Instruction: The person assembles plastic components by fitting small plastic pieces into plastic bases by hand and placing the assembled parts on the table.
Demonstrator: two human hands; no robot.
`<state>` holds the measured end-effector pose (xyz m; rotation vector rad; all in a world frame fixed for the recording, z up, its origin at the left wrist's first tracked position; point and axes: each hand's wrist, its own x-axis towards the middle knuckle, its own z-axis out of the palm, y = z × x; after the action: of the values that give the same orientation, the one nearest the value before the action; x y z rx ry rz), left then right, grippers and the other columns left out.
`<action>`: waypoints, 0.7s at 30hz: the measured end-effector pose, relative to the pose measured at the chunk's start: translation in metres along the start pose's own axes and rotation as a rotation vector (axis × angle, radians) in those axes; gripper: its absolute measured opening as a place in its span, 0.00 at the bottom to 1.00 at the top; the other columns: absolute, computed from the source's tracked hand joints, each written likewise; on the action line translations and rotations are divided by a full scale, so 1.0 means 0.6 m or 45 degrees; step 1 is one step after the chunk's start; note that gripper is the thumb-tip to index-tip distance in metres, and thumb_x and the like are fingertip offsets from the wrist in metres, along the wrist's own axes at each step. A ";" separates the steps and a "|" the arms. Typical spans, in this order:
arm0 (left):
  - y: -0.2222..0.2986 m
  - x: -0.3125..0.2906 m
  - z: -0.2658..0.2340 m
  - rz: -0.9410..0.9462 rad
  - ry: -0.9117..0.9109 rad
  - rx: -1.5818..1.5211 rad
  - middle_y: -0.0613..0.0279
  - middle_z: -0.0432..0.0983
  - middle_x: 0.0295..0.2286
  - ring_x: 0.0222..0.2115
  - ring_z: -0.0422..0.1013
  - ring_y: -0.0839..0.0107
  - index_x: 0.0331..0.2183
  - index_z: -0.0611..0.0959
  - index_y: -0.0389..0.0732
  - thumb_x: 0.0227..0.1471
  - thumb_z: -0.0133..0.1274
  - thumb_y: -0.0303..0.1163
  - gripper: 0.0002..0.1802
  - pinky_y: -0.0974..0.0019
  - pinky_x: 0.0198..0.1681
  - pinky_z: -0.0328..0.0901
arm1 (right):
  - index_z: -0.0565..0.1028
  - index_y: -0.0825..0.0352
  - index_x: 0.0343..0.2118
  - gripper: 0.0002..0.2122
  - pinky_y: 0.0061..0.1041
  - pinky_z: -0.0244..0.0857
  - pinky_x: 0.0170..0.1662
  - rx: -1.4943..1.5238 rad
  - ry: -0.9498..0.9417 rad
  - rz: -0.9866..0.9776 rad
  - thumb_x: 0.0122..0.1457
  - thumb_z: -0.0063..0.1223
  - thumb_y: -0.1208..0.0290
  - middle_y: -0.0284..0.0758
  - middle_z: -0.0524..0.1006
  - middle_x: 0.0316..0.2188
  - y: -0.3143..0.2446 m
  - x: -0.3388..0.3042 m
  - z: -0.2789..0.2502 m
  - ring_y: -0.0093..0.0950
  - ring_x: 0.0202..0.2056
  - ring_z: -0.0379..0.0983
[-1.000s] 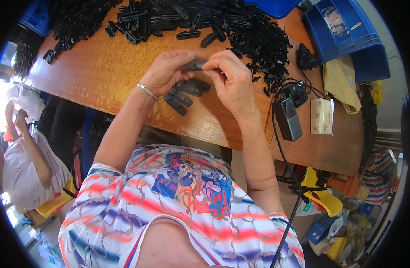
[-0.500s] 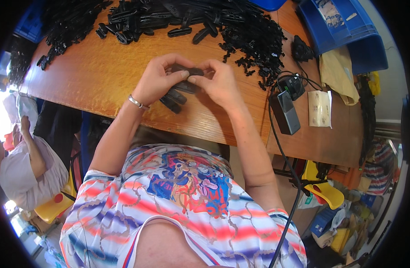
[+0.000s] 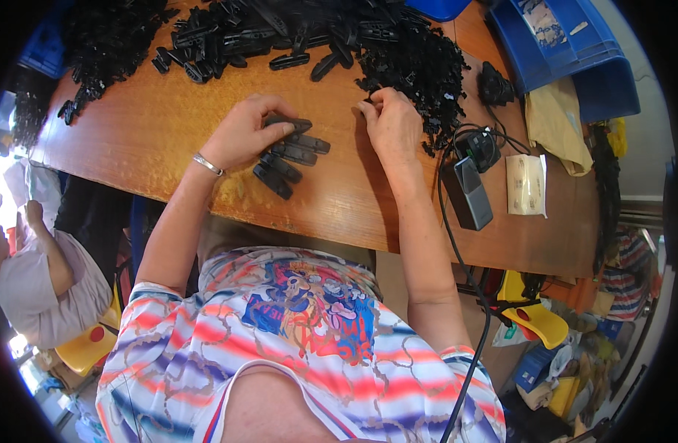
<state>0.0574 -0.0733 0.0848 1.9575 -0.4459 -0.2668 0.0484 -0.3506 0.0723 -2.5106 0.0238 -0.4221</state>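
Thumb and bent fingers of the left hand grip the left part of a long, black, round-ended plastic piece over the brown wooden table. Its long axis runs nearly left to right, free end pointing right; the thumb lies on its near side, the fingers curl behind it. Several similar black pieces lie just below in a slanting row. Farther right, the right hand bends thumb and forefinger nearly together beside a heap of tiny black parts; whether they pinch anything, I cannot tell. Half a second ago both hands met at the piece; now the right is well apart from it
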 end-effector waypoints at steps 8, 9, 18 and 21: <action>0.032 0.110 0.033 0.087 0.291 0.550 0.47 0.86 0.35 0.38 0.83 0.51 0.40 0.89 0.36 0.63 0.60 0.42 0.17 0.53 0.44 0.75 | 0.83 0.67 0.36 0.09 0.45 0.75 0.43 -0.266 -0.013 0.071 0.58 0.70 0.68 0.43 0.83 0.38 0.010 0.007 0.025 0.46 0.39 0.82; 0.023 0.135 0.039 0.089 0.290 0.551 0.47 0.86 0.35 0.38 0.83 0.51 0.40 0.89 0.36 0.63 0.60 0.42 0.17 0.53 0.44 0.75 | 0.83 0.67 0.36 0.09 0.45 0.75 0.43 -0.266 -0.010 0.072 0.58 0.70 0.68 0.43 0.83 0.38 0.013 0.004 0.026 0.46 0.39 0.82; 0.018 0.197 0.082 -0.135 0.317 0.888 0.50 0.86 0.37 0.41 0.82 0.48 0.43 0.87 0.40 0.59 0.65 0.46 0.19 0.50 0.45 0.75 | 0.80 0.70 0.37 0.05 0.49 0.73 0.44 0.029 -0.008 -0.069 0.62 0.61 0.75 0.50 0.82 0.38 0.016 -0.030 0.015 0.52 0.40 0.80; 0.001 0.174 0.092 0.035 0.302 0.738 0.54 0.84 0.36 0.41 0.81 0.50 0.40 0.85 0.39 0.53 0.71 0.40 0.18 0.51 0.45 0.74 | 0.79 0.70 0.36 0.05 0.48 0.72 0.42 0.191 -0.015 -0.061 0.62 0.63 0.75 0.47 0.81 0.35 0.010 -0.038 0.018 0.50 0.38 0.79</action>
<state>0.1308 -0.1636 0.0642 2.5070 -0.4233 0.1321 0.0305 -0.3473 0.0539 -2.3699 -0.0704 -0.4136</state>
